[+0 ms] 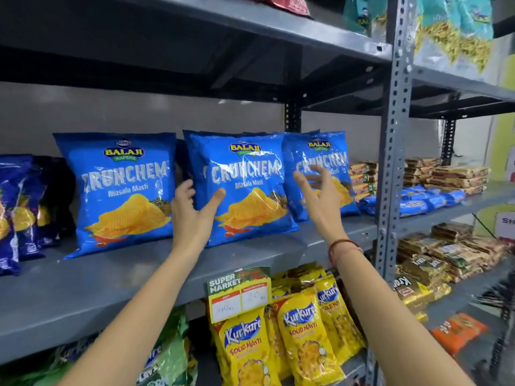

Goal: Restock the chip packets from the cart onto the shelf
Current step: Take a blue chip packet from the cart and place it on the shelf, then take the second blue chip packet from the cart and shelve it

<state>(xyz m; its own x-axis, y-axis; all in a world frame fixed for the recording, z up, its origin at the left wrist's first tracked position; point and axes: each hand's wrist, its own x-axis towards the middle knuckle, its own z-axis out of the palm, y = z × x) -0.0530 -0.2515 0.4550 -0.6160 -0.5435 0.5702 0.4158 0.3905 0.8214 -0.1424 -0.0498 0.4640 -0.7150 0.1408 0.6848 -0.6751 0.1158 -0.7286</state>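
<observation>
Gripping the lower left edge of the middle blue packet (245, 188), the left hand (195, 213) has its thumb across the front face and its fingers tucked behind the packet's side. That packet stands upright on the grey shelf (111, 280), long axis vertical, printed front facing out toward the camera, top seal up, and leaning back a little.

Taking the middle packet as the landmark: just to its left, with the left hand between them, stands another blue packet (122, 190), also upright and front-facing, its bottom edge tilted slightly forward on the shelf. To the landmark's right, partly tucked behind it, a third blue packet (320, 174) stands upright, turned a touch to the left. The right hand (317, 196) hangs in front of this third packet with fingers spread wide and curled loosely; I cannot tell whether the fingertips touch the film. A red thread bracelet (344, 247) circles that wrist.

Below the landmark, a price tag (239, 293) hangs from the shelf edge, over yellow snack packets (303, 338) on the shelf beneath.
</observation>
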